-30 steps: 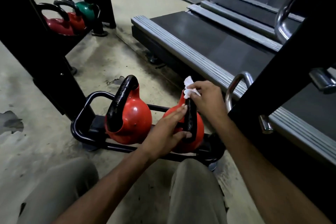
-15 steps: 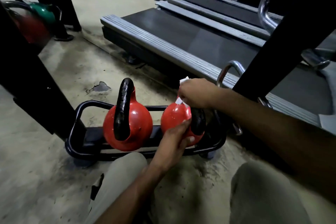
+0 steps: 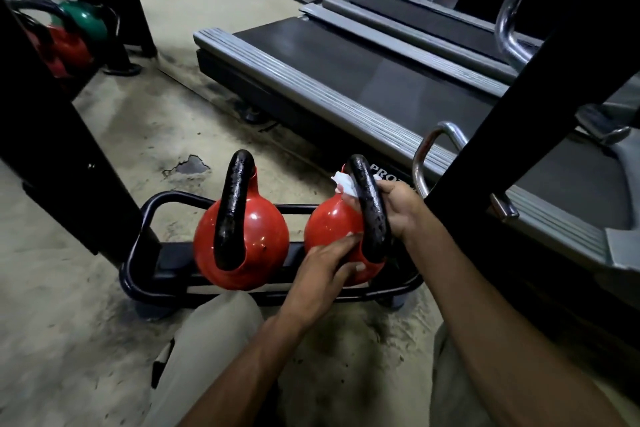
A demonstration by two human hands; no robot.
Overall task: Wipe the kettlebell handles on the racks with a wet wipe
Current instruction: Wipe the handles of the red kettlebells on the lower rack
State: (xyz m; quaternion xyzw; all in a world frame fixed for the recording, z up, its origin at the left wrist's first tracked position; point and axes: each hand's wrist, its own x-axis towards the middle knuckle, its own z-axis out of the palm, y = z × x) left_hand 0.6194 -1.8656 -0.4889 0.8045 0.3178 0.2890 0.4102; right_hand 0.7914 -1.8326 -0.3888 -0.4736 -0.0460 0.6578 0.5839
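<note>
Concrete gym floor (image 3: 104,288), low black rack (image 3: 149,218). Head view: right hand (image 3: 398,208) grips wet wipe (image 3: 343,182) round right kettlebell handle (image 3: 369,204), shifted from crown to side. Left hand (image 3: 329,260), fingers flat, steadies the bell. This handle judged nearly done.

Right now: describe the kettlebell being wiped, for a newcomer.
Beside the treadmill sits a black rack with two red kettlebells. Take the right kettlebell: unlike the left kettlebell, its handle has a wet wipe held against it by the right hand.

The person's forearms (image 3: 485,308) are bare; light beige trousers (image 3: 214,340) cover both legs.
</note>
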